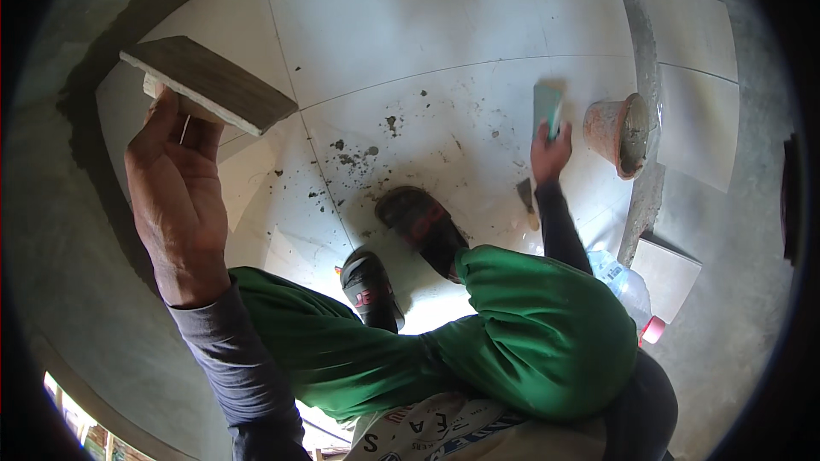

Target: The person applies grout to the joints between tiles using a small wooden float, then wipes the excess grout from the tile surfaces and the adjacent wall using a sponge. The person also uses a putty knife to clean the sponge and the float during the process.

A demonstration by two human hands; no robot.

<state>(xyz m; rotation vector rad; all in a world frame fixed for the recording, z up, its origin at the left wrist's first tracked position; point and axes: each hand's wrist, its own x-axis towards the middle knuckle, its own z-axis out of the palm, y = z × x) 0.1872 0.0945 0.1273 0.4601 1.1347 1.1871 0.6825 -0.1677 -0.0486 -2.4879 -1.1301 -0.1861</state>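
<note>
My left hand [175, 196] was raised, fingers closed on the lower edge of a grey tile [209, 84] held up over the floor's left side. My right hand [548, 154] was clamped on a green trowel [547, 108], its blade resting on the white floor [444, 26]. Just right of it a bucket [617, 132] of mortar lay on its side. A scraper [527, 203] lay near my right wrist, a bottle [628, 286] beside my knee.
</note>
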